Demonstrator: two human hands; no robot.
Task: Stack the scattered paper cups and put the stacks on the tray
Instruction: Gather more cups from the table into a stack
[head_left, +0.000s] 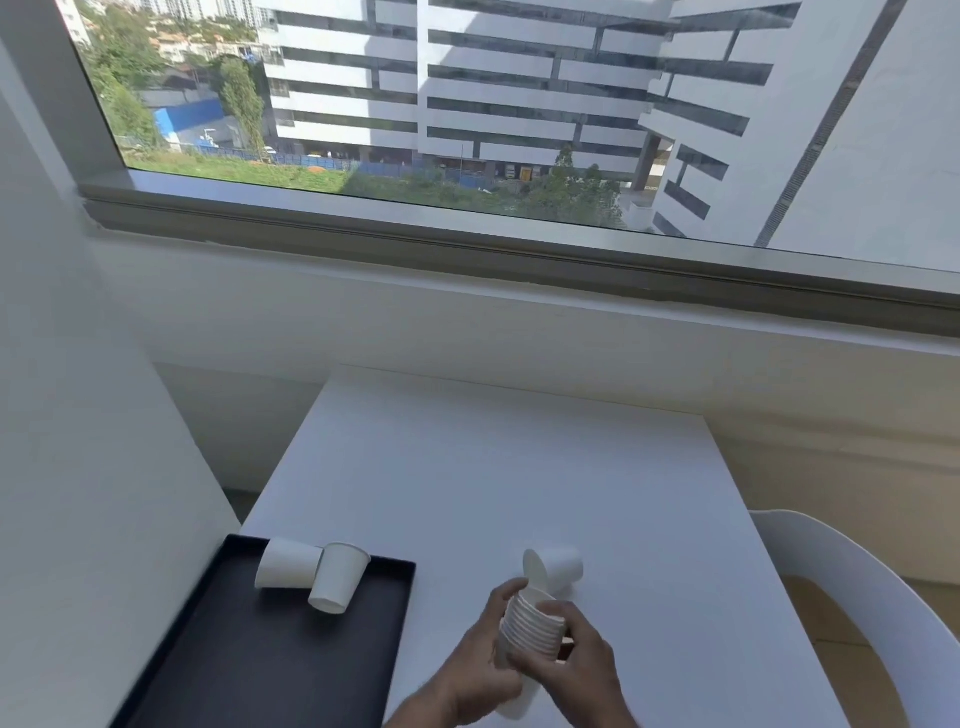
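A stack of white paper cups (531, 626) is held above the white table (519, 467), near its front edge. My left hand (480, 660) grips the stack from the left and my right hand (574, 660) grips it from the right. One loose cup (558, 567) lies on its side just beyond the stack. The black tray (234, 665) sits at the table's front left. Two single cups lean together at its far end: one on its side (287, 566), one tilted with its mouth up (338, 577).
A white chair (857, 613) stands at the table's right side. A white wall (78, 467) runs close along the left of the tray. Beyond the table's far edge are a low wall and a wide window sill (519, 244).
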